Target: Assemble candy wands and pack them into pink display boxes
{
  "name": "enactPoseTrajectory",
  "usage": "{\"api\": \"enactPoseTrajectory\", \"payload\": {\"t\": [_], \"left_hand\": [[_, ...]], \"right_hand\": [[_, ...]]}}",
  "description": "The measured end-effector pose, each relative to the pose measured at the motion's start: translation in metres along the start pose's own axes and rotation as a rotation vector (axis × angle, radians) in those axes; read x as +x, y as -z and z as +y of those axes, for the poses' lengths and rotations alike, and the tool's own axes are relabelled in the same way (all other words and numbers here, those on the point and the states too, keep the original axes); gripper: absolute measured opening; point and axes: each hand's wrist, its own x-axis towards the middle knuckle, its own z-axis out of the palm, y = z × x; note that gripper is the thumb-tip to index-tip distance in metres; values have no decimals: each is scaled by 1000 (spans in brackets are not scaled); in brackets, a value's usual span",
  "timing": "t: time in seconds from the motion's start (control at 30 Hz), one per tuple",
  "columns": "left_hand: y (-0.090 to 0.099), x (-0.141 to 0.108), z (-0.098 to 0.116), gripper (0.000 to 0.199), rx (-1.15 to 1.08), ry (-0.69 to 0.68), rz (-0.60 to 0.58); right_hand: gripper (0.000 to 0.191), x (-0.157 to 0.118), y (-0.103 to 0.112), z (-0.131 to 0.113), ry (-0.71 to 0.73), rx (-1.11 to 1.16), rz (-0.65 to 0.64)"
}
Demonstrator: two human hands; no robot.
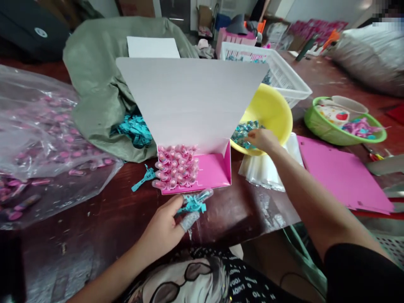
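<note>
My left hand (167, 223), with grey tape around a finger, pinches a teal plastic piece (193, 203) just in front of the pink box. A clear capsule-like tube (205, 194) sticks out from the same grip. Inside the yellow bowl (277, 109), my right hand (260, 139) has its fingers drawn together at a pile of small shiny blue pieces (244, 131); whatever they hold is hidden. The open pink box (214, 168) has its white lid raised. Rows of clear-tipped pink tubes (176, 166) fill its left part. Beside it lies another teal piece (144, 177).
On the left spreads a clear bag of pink tubes (69, 139). Behind the box, a grey-green sack (94, 54) holds teal pieces (135, 128). To the right are clear plastic bags (265, 174), pink card sheets (344, 176), a green basin (325, 128) and a white crate (293, 86).
</note>
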Motion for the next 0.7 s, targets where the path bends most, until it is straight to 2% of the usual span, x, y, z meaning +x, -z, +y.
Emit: {"api": "enactPoseTrajectory", "payload": {"t": [0.13,0.2,0.3,0.37,0.43,0.47,0.53,0.57,0.6,0.67,0.7], "left_hand": [[-30,21,1,20,-125,82,-26],[-39,27,-1,22,-249,125,-40],[-44,29,-1,26,-409,181,-50],[-42,28,1,27,-475,205,-40],[-38,27,4,26,-521,222,-7],[-37,26,5,25,-537,236,13],[-34,26,6,24,-556,272,49],[-34,26,6,24,-564,286,55],[-34,26,6,24,-572,289,56],[-35,27,4,24,-581,259,49],[-35,27,3,22,-574,231,41]], "right_hand": [[38,19,-28,1,42,-18,-81],[32,20,-32,1,66,-3,-112],[17,17,-16,3,75,51,-74],[23,5,4,-1,55,73,-4],[34,-24,23,-16,53,177,24],[35,-44,30,-28,74,254,-7],[27,-92,33,-58,175,707,-144],[26,-117,29,-73,241,805,-297],[27,-138,23,-86,285,864,-373],[28,-170,5,-106,280,919,-434],[29,-180,-4,-112,263,934,-414]]}}
